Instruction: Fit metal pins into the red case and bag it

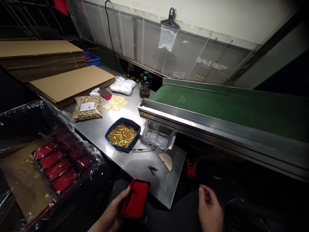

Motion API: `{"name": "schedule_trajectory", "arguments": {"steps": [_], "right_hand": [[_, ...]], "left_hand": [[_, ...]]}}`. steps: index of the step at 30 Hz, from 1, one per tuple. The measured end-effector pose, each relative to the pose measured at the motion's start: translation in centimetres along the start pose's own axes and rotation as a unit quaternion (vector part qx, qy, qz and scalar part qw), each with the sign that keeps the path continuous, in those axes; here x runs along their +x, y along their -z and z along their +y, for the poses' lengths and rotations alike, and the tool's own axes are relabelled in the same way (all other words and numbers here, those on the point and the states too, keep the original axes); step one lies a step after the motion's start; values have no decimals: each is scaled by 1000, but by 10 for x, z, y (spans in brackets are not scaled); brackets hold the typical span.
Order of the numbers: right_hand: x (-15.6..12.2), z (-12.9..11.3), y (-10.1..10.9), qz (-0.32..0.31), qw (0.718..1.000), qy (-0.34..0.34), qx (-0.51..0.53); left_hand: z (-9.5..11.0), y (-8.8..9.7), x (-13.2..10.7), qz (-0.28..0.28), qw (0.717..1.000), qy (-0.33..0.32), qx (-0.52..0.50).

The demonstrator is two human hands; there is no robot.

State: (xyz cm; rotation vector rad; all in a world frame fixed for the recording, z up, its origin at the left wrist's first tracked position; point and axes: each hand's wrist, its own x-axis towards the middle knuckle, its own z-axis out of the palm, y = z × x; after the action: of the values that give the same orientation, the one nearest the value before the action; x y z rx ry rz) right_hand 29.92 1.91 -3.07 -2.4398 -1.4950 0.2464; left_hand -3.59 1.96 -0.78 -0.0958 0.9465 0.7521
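Plainly, red item (137, 198) in left hand (116, 207); curled right hand (210, 209) well apart, contents unclear.

No text is legible; the print on the plastic bag's (96, 112) white label (87, 106) and the dark bottle (145, 86) is too small.

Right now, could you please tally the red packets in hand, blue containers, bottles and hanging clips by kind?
Red packet in the left hand: 1
Blue containers, a tub and a basket: 2
Bottle: 1
Hanging clip: 1
Total: 5
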Motion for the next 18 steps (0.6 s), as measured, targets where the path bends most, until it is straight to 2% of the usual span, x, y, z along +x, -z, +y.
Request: {"name": "schedule_trajectory", "arguments": {"steps": [1, 3, 4, 5, 6, 7, 10, 11, 13, 14, 16, 17, 18], "right_hand": [[-16, -12, -7, -41, 994, -10, 100], [-43, -42, -22, -154, 954, 39, 254], [-52, -59, -27, -186, 936, 68, 292], [-55, -76, -30, -202, 927, 99, 300], [-54, -93, -31, -204, 929, 126, 283], [-49, -108, -28, -194, 938, 149, 246], [-15, -149, -10, -144, 962, 197, 124], [-1, -162, -4, -132, 964, 207, 98], [28, -190, 3, -120, 965, 225, 66], [42, -206, 3, -116, 964, 233, 46], [69, -236, -3, -118, 962, 244, 0], [82, -251, -8, -126, 961, 246, -24], [94, -263, -15, -136, 959, 243, -48]], "left_hand": [[2, -5, 5, -16, 999, -19, 28], [7, -15, 17, -48, 986, -95, 131], [11, -19, 24, -46, 966, -153, 205], [15, -23, 30, -28, 932, -217, 288], [20, -25, 35, 4, 884, -282, 374], [26, -26, 40, 44, 821, -342, 454], [44, -24, 49, 150, 616, -463, 619], [48, -22, 51, 175, 563, -481, 649], [54, -22, 52, 220, 493, -488, 686], [55, -22, 53, 237, 473, -486, 696], [54, -26, 55, 251, 460, -480, 703], [52, -29, 55, 249, 469, -478, 700], [51, -32, 56, 241, 495, -475, 687]]}}
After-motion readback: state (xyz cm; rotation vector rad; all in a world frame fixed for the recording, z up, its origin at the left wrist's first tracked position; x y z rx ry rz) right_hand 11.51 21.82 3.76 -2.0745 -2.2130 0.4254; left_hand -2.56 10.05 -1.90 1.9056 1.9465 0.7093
